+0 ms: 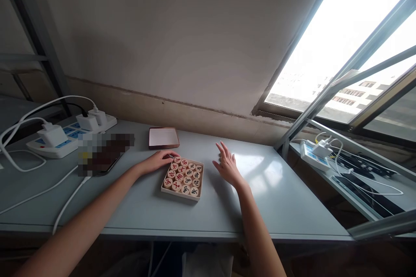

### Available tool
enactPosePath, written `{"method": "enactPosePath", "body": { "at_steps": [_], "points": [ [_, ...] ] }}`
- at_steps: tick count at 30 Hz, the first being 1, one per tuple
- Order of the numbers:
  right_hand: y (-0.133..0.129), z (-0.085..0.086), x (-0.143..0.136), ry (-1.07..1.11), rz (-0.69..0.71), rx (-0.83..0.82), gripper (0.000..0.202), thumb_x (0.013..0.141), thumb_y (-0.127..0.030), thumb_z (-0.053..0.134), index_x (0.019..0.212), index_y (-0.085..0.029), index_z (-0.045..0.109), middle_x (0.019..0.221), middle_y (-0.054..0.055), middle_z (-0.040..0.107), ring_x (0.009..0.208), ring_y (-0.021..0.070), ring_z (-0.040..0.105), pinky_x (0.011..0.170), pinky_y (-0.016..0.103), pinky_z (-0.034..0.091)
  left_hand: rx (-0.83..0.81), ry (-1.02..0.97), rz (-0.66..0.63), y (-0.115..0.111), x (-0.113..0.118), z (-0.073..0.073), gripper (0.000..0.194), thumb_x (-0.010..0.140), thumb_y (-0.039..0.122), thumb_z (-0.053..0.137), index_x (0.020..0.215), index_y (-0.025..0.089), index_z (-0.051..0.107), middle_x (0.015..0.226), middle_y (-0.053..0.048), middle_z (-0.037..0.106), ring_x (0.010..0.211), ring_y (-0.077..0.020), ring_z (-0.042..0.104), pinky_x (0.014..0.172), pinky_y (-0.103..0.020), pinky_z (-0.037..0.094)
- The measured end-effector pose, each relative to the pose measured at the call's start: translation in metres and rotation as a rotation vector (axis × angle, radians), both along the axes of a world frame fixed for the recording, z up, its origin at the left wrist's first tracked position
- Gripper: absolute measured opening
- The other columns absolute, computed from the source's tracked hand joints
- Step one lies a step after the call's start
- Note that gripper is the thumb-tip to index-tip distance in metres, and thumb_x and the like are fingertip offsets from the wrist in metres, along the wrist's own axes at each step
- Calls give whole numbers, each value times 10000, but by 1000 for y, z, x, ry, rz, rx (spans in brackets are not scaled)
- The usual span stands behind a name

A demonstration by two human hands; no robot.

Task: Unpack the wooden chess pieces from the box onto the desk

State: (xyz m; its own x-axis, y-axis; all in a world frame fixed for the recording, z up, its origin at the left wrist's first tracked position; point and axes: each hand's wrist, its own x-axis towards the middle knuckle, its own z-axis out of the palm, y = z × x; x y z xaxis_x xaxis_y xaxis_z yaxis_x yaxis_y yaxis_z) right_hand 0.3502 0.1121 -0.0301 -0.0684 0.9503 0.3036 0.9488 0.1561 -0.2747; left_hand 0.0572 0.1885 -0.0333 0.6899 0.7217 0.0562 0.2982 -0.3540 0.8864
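A shallow white box [182, 194] stands on the desk in front of me, filled with rows of round Chinese chess pieces [179, 176]. Red characters mark the pieces on its left side, dark ones those on its right. My left hand [158, 160] rests at the box's back left corner, fingers stretched out and slightly bent, at or against its edge. Whether it grips the rim I cannot tell for sure. To the right of the box, my right hand [227, 164] hovers over the desk with fingers spread, holding nothing. Behind the box lies a reddish-brown box lid [164, 137], pale inside face up.
On the left of the desk [136, 212] are a power strip [58, 150] with chargers, white cables and a dark phone [110, 158], partly blurred out. A wall runs along the back. Metal posts, a window and another shelf with a power strip [313, 156] stand at right.
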Motion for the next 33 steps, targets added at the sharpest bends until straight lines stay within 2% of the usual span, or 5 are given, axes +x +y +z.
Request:
{"method": "enactPosePath", "body": {
  "at_steps": [8,15,23,28,33],
  "points": [
    [10,11,-56,-69,436,-23,351,856,-300,503,1203,-345,499,1311,19,451,1225,207,375,1041,451,258,44,-27,-2,5,-1,-5,345,801,374,477,1055,169,590,1126,-59,600,1071,-225,518,933,-311,385],
    [29,16,-75,-8,486,-2,213,802,-316,593,1012,-282,609,1166,20,560,1130,198,457,1062,481,163,40,-38,5,4,1,-4,345,800,380,476,1048,170,589,1126,-62,601,1078,-229,512,948,-329,378],
    [32,10,-46,208,220,108,238,812,-399,542,987,-242,574,1029,20,618,993,176,530,909,340,344,13,-21,-12,4,1,-4,355,806,396,466,1053,167,579,1115,-67,598,1052,-236,523,917,-333,394],
    [38,0,-22,-79,-85,192,136,847,-281,471,872,-233,596,907,20,639,945,197,525,1026,476,156,-13,-10,-7,3,1,-5,350,808,395,466,1059,176,576,1115,-62,598,1041,-236,528,896,-330,405],
    [41,-7,-4,-206,-313,177,182,828,-213,452,858,-209,631,1043,90,589,1047,263,455,1012,575,69,-2,-7,-3,3,0,-5,352,812,387,462,1070,175,572,1138,-66,588,1062,-234,518,912,-334,395]
  ]
}}
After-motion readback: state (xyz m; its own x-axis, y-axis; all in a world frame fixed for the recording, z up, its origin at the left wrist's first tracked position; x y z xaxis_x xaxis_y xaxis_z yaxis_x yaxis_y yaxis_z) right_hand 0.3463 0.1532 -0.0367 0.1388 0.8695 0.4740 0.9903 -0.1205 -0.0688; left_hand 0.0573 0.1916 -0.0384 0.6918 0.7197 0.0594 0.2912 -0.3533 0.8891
